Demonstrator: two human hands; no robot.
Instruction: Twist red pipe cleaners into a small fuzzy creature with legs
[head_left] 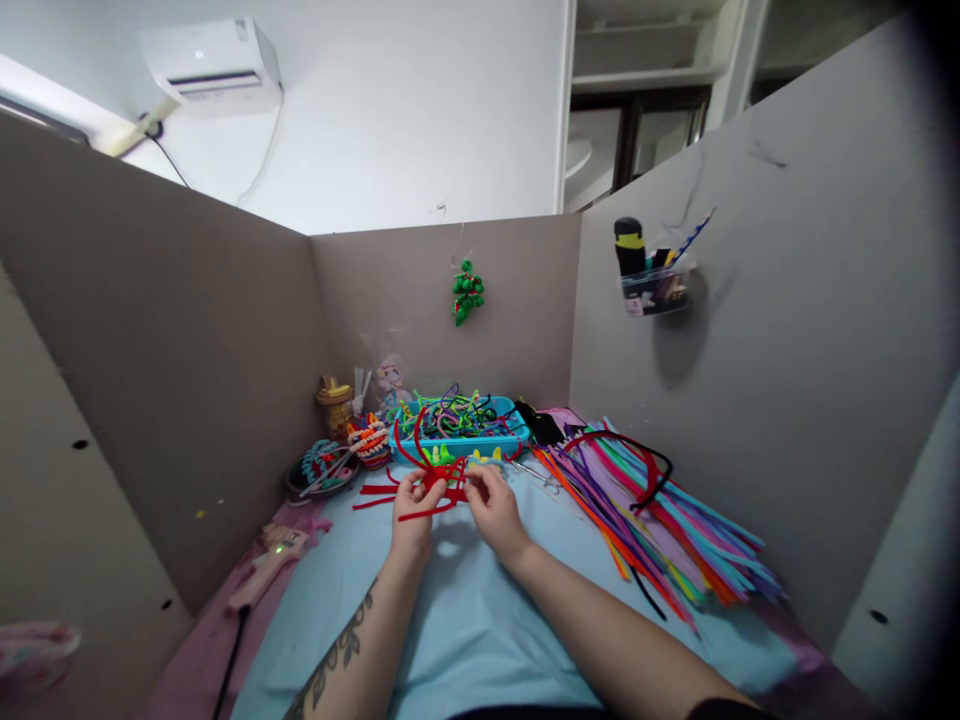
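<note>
Red chenille stems (437, 478), joined at a central cluster with loose ends projecting, are located between my two hands, raised over the surface (465, 650), which carries a light blue cloth. My left grip (414, 497) pinches the cluster between thumb and fingers; several stem ends extend to its left and one upward. My right grip (489, 500) is drawn together at the fingertips, pinching the cluster's right edge.

Behind the work, a blue tray (499, 442) contains tangled multicolored stems. To the right of the tray, a bundle of long straight stems (607, 500) lies fanned toward me; metal scissors (546, 481) rest near its left side. On the left are a dark bowl (289, 488) and, nearer to me, a pink corded tool (262, 580) showing a green light.
</note>
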